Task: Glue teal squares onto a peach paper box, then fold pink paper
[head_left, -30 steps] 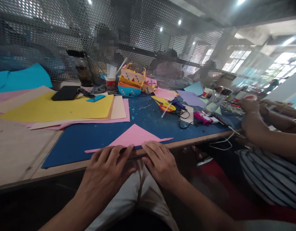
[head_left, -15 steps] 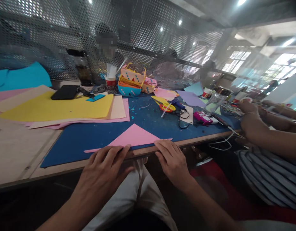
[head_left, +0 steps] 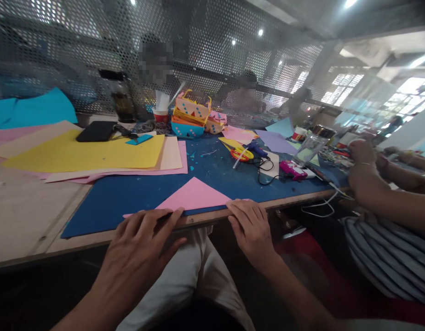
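Note:
A pink sheet of paper (head_left: 194, 195), folded to a wide triangle, lies on the blue mat (head_left: 129, 195) at the table's front edge, its peak pointing away from me. Its long folded side runs along the edge nearest me. My left hand (head_left: 141, 243) rests on the left part of that fold, fingers stretched out and pressing down. On the right end of the fold lie the fingertips of my right hand (head_left: 251, 230), also flat and extended. The paper's two corners are partly covered by my fingers.
Stacked coloured sheets with a yellow one (head_left: 84, 154) on top lie left, bearing a black phone (head_left: 97, 131). Behind are decorated paper crafts (head_left: 192, 117) and a cup (head_left: 160, 115). Scissors (head_left: 242, 154), a glue gun (head_left: 256, 149) and a glass jar (head_left: 314, 145) stand right, near a co-worker's arm (head_left: 388, 191).
My left hand has slid left along the fold and my right hand a little right, so the hands are farther apart. The paper stays in place.

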Demonstrator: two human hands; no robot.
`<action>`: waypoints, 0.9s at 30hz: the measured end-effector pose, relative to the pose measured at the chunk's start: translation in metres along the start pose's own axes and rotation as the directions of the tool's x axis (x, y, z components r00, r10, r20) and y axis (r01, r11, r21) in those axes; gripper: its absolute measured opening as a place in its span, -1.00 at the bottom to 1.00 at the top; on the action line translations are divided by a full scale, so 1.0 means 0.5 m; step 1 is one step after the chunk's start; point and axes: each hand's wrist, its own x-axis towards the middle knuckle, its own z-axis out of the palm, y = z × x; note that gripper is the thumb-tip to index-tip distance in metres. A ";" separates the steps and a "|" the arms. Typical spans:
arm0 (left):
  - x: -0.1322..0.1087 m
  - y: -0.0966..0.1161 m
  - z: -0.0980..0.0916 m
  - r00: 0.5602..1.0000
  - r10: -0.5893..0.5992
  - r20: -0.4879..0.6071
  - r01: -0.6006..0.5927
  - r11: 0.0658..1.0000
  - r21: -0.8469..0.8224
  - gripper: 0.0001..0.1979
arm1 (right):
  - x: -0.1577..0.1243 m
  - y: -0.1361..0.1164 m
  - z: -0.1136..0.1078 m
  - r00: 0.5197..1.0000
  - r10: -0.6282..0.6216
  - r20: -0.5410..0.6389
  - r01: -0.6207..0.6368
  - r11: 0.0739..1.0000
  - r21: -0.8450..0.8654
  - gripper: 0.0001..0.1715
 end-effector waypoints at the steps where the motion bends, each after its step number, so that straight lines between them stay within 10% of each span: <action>1: -0.003 -0.003 -0.002 1.000 -0.006 -0.001 0.006 1.000 0.005 -0.52 | 0.001 -0.001 0.000 1.000 0.000 -0.004 0.000 1.000 -0.002 -0.62; 27: -0.037 -0.032 -0.033 0.994 -0.100 0.035 0.094 0.985 0.142 -0.47 | -0.006 0.018 0.000 1.000 -0.016 0.027 0.016 1.000 0.016 -0.58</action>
